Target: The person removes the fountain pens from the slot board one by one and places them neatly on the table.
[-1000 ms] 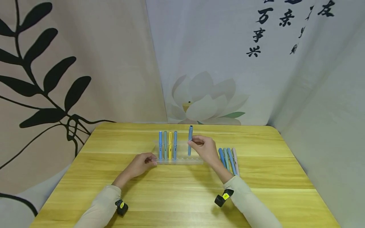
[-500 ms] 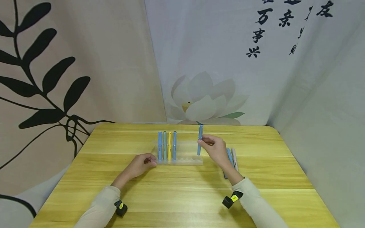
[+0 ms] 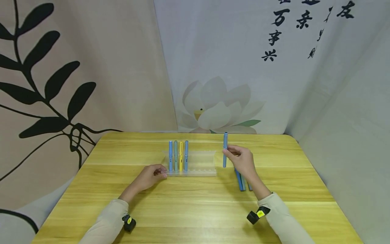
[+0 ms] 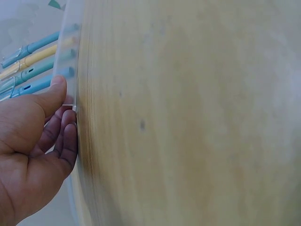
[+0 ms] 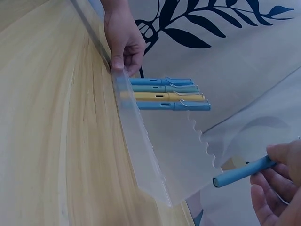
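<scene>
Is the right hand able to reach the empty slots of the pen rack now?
Probably yes. The right hand holds a blue pen upright just beside the pen rack; nothing stands between, and the rack's right slots are free.

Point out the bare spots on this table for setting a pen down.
Bare wood spans the table front between the sleeves, and its far-left corner. Rack slots right of the four pens are empty. Crowded: loose pens under the right hand; the left hand pinches the rack's corner.
</scene>
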Demonstrator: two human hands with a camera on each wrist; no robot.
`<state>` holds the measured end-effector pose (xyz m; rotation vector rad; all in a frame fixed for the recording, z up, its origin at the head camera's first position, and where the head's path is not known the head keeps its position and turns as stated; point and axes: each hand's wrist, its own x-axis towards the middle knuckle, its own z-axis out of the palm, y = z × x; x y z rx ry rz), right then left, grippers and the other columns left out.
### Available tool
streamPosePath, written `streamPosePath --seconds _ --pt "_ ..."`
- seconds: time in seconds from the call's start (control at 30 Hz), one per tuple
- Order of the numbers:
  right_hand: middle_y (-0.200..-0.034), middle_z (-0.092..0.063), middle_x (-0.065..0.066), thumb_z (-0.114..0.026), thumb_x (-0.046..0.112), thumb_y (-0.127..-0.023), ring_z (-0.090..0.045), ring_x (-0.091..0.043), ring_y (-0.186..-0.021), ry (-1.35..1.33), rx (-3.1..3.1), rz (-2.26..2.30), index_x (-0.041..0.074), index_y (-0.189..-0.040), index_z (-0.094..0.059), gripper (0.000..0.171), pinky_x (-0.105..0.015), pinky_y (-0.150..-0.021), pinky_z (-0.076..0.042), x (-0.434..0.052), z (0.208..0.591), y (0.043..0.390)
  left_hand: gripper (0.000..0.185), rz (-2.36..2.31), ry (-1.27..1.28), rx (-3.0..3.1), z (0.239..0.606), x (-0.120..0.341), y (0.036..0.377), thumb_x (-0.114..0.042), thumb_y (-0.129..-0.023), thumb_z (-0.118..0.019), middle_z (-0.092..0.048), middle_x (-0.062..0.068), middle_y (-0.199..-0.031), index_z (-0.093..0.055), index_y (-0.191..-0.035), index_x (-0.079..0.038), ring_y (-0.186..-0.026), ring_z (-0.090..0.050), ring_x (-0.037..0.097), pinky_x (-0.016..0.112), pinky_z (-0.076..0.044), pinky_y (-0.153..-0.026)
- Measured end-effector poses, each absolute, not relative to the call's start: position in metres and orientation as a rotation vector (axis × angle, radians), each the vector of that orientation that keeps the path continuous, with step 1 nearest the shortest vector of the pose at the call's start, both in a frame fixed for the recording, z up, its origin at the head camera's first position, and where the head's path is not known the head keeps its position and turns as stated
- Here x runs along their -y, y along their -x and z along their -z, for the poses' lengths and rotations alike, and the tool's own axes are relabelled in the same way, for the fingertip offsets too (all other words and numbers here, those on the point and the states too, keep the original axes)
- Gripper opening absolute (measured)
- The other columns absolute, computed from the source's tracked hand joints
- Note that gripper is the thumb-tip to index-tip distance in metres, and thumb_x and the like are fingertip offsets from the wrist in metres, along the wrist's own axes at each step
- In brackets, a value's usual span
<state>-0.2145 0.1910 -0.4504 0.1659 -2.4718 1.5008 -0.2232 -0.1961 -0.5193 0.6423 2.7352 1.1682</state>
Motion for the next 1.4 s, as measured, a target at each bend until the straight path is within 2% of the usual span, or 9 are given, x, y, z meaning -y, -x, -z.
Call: streamPosePath --seconds 0.37,0.6,0.77,1.0,1.2,1.4 --pt "-0.096 -0.071 -0.002 -0.067 0.047 -0.086 -0.064 -0.017 -0.088 -0.083 2.503 -1.472 0.015 -0.114 -0.07 0.043 -0.033 -0.07 -0.053 -0.211 0.449 0.209 0.016 -1.16 -0.656 -2.745 0.52 0.197 0.223 -0.02 -0.091 -0.067 -0.064 -0.005 -0.088 -0.067 -0.103 -0.01 -0.081 -0.058 0.011 0.026 -0.05 -0.073" --pt "-0.096 -0.07 -0.003 -0.067 0.05 -0.085 -0.065 -0.018 -0.085 -0.015 2.494 -1.496 0.014 -0.113 -0.07 0.046 -0.027 -0.065 -0.053 -0.226 0.457 0.21 0.016 -1.166 -0.661 -2.741 0.52 0.198 0.223 -0.02 -0.091 -0.066 -0.064 -0.005 -0.088 -0.066 -0.103 -0.01 -0.082 -0.058 0.011 0.027 -0.05 -0.074" --pt "-0.096 -0.07 -0.005 -0.066 0.051 -0.085 -0.064 -0.019 -0.083 0.059 2.509 -1.474 0.012 -0.113 -0.07 0.048 -0.027 -0.063 -0.052 -0.239 0.46 0.208 0.016 -1.17 -0.663 -2.738 0.519 0.198 0.222 -0.02 -0.091 -0.067 -0.064 -0.004 -0.088 -0.067 -0.103 -0.01 -0.081 -0.058 0.012 0.027 -0.05 -0.073" --pt "-0.098 -0.07 -0.005 -0.066 0.051 -0.085 -0.063 -0.014 -0.083 0.151 2.547 -1.407 0.012 -0.111 -0.071 0.048 -0.023 -0.066 -0.052 -0.256 0.466 0.204 0.017 -1.172 -0.677 -2.737 0.52 0.198 0.223 -0.02 -0.091 -0.067 -0.064 -0.004 -0.088 -0.066 -0.104 -0.01 -0.082 -0.059 0.011 0.027 -0.05 -0.074" --pt "-0.099 -0.071 -0.006 -0.068 0.047 -0.086 -0.063 -0.018 -0.089 0.193 2.59 -1.333 0.01 -0.11 -0.071 0.044 -0.026 -0.07 -0.052 -0.267 0.475 0.199 0.016 -1.169 -0.666 -2.733 0.521 0.198 0.224 -0.021 -0.091 -0.066 -0.063 -0.006 -0.088 -0.066 -0.103 -0.011 -0.082 -0.058 0.01 0.027 -0.05 -0.074" --pt "-0.097 -0.071 -0.007 -0.068 0.05 -0.084 -0.065 -0.021 -0.09 0.252 2.629 -1.259 0.01 -0.107 -0.072 0.046 -0.031 -0.072 -0.051 -0.28 0.485 0.194 0.016 -1.173 -0.658 -2.731 0.521 0.198 0.224 -0.021 -0.09 -0.067 -0.063 -0.005 -0.086 -0.066 -0.103 -0.011 -0.08 -0.058 0.011 0.026 -0.05 -0.072"
